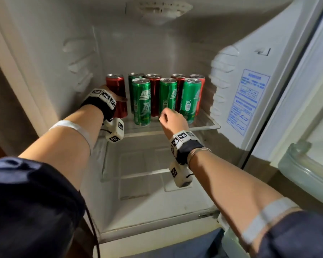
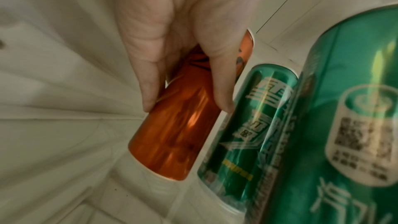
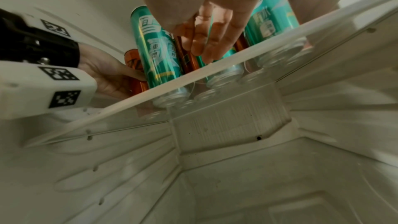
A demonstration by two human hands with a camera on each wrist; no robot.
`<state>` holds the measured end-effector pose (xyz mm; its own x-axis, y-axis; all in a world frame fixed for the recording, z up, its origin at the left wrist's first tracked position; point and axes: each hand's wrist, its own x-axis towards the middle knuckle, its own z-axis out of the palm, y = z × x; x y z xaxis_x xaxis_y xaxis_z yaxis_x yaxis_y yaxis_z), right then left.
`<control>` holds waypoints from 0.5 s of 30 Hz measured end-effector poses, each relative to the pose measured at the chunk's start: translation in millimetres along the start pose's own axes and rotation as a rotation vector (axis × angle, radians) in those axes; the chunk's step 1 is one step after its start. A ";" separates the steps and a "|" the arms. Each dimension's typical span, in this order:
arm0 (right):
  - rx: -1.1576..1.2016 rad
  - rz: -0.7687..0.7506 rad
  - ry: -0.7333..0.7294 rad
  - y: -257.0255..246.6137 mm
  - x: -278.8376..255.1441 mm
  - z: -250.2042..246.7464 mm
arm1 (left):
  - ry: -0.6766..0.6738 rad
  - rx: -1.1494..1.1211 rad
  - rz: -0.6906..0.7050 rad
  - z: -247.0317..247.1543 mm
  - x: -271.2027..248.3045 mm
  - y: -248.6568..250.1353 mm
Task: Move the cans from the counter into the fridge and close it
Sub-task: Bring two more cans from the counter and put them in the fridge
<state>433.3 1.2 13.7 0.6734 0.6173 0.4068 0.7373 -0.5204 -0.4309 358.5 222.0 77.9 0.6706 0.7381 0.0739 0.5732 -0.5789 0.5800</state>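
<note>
Several red and green cans stand upright in two rows on the fridge's glass shelf (image 1: 203, 125). My left hand (image 1: 119, 98) grips the leftmost red can (image 1: 116, 84), thumb on its front and fingers behind it. In the left wrist view the left hand (image 2: 187, 108) holds that red can (image 2: 172, 142) between thumb and finger, beside a green can (image 2: 247, 125). My right hand (image 1: 172, 118) hovers just in front of the middle front green can (image 1: 168, 95), fingers loosely curled and holding nothing. In the right wrist view the right hand (image 3: 206, 47) hangs before the cans.
The fridge door (image 1: 268, 90) stands open at the right, with a clear door bin (image 1: 306, 168) low on it. Below the can shelf lies a second glass shelf (image 1: 138, 175). The white fridge side wall (image 1: 54, 62) stands close to the left hand.
</note>
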 end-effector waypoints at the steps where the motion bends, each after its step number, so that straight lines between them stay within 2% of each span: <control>1: -0.003 0.008 0.001 -0.8 -2.9 0.7 | -0.006 0.005 0.006 -0.5 -0.7 -1.1; 6: -0.027 0.001 0.015 -3.5 -17.6 3.7 | 0.038 0.014 0.011 4.9 -14.7 -3.9; 10: -0.063 -0.022 0.080 -9.4 -35.6 5.5 | 0.011 0.013 0.037 8.9 -31.4 -8.3; 15: -0.126 -0.072 0.073 -19.1 -60.2 -0.1 | 0.045 -0.009 0.070 9.3 -86.3 -10.5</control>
<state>378.6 -26.1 -2.4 0.6171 0.6135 0.4928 0.7819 -0.5486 -0.2960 299.0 161.2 57.9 0.6869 0.7110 0.1505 0.5212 -0.6263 0.5797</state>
